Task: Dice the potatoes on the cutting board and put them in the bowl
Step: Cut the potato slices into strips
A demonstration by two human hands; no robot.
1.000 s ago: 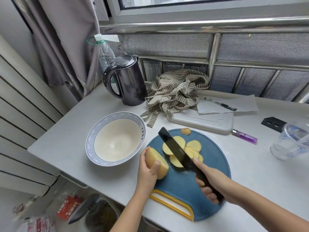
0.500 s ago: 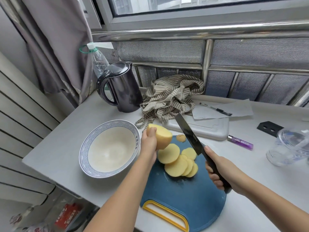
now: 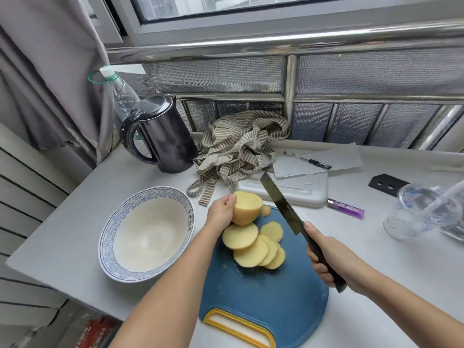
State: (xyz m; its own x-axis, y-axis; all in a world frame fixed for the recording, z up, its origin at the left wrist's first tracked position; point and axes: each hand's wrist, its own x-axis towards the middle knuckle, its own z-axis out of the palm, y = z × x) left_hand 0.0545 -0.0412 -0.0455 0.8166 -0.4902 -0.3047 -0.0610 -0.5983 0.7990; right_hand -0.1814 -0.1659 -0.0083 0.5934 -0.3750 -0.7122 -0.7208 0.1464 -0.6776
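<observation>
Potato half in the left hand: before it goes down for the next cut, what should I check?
1. Grip on the potato: ok. The left hand holds the potato half over the far edge of the cutting board.
2. Knife control: ok. The right hand grips the knife by its handle; the blade is raised, apart from the potato half.
3. Landing spot: ok. Bare board shows on the near side of the slices.
4. Slices diced: not ok. They lie as whole, overlapping rounds.
5. Bowl ready: ok. The bowl sits left of the board, with no potato in it.
</observation>
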